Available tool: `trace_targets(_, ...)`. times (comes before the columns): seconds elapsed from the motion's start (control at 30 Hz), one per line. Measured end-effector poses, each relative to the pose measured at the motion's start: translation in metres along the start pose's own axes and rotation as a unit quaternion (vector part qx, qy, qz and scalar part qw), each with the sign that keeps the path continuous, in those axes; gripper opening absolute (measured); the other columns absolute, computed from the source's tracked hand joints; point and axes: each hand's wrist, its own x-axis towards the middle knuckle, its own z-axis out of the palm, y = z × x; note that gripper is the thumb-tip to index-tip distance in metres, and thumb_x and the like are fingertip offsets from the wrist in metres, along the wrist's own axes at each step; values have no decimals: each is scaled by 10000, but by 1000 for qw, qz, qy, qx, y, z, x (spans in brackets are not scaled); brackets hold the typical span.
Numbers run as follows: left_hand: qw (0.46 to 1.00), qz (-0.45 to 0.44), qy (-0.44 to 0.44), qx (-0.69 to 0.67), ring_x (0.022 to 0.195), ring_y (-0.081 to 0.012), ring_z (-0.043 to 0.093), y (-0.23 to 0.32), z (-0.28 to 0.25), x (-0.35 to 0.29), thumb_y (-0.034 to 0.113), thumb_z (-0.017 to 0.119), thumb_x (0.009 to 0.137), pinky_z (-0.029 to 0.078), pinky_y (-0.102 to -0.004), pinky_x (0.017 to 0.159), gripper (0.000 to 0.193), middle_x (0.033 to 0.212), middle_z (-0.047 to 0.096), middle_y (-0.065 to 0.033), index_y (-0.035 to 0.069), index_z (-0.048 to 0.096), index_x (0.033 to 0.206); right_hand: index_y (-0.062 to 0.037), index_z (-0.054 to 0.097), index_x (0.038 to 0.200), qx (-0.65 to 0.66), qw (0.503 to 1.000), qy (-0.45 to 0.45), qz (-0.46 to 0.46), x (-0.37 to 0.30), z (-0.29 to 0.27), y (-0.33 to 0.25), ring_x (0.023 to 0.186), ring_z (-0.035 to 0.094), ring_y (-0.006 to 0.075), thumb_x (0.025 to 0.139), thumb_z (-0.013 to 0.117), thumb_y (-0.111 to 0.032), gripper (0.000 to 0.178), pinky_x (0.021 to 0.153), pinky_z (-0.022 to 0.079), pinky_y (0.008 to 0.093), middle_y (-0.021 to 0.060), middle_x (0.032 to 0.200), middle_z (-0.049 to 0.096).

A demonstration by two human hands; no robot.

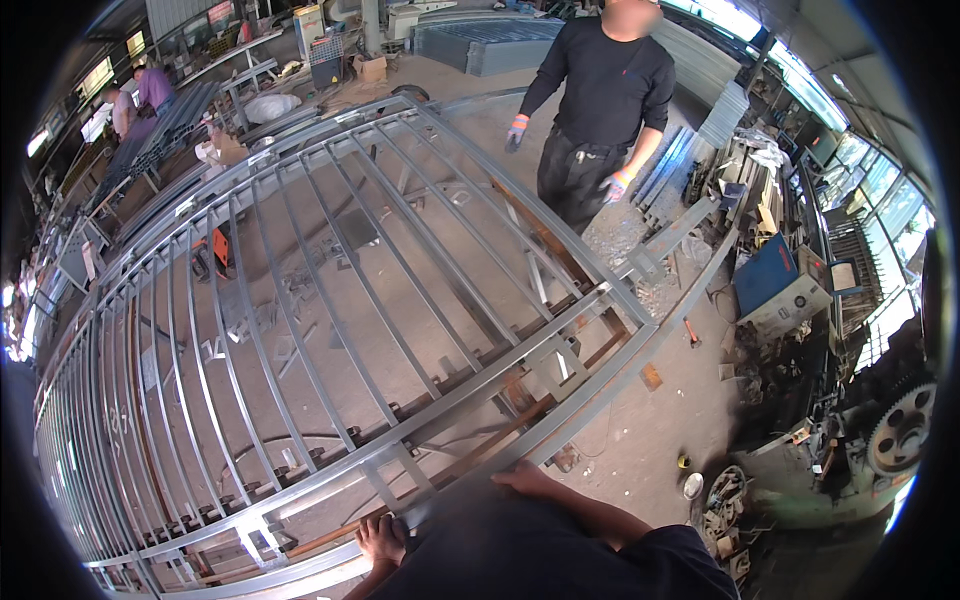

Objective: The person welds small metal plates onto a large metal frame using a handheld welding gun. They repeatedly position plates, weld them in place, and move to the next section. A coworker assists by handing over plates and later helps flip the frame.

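A large silvery metal frame [600,395] with many thin parallel bars lies before me at waist height. On its near rail, my left hand [382,540] is closed, with the fingers bent over the edge. Further right along the same rail, my right hand [528,482] has its fingers closed at the edge; the fingertips are partly hidden. My dark shirt covers part of the rail between the hands. Past the frame's far right side stands a person [610,90] in black with colored work gloves, both hands off the frame.
Rusty supports [545,235] run under the frame. On the right are a blue and grey machine [785,285], a large gear wheel [900,430] and a scrap-filled basket [728,500]. An orange tool [212,252] shows through the bars. Two people work at the far left; metal stock [485,45] lies behind.
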Motion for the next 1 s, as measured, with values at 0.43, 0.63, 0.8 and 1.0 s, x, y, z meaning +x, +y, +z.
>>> trace_targets(0.43, 1000, 19, 10, -10, 1168, -365, 537, 11, -17, 1, 354, 543, 960, 401, -545, 964, 292, 1124, 608, -130, 128, 670, 1093, 53, 741, 1025, 6, 993, 23, 118, -20, 1, -38, 821, 742, 265, 890, 781, -389, 464, 760, 572, 375, 170, 908, 757)
trace_targets(0.63, 1000, 23, 1, 2, 1141, -356, 550, 12, -17, 3, 349, 549, 955, 405, -537, 955, 291, 1108, 611, -124, 126, 669, 1098, 65, 728, 983, 113, 983, -4, 147, -11, 6, -21, 680, 731, 232, 914, 773, -267, 342, 642, 577, 364, 141, 849, 749)
trace_targets(0.8, 999, 33, 39, 13, 1142, -346, 560, 8, -11, 0, 348, 567, 947, 409, -530, 963, 285, 1114, 627, -106, 128, 688, 1081, 51, 712, 981, 172, 975, -8, 143, -9, 7, -25, 665, 729, 229, 923, 767, -225, 288, 624, 577, 363, 128, 830, 743)
trace_targets(1.0, 1000, 7, 14, -3, 1170, -345, 562, 15, -20, 4, 352, 578, 943, 406, -531, 988, 289, 1119, 650, -98, 124, 710, 1063, 40, 720, 983, 91, 981, -45, 163, 0, 3, -9, 672, 729, 210, 928, 764, -254, 303, 623, 577, 365, 125, 839, 746)
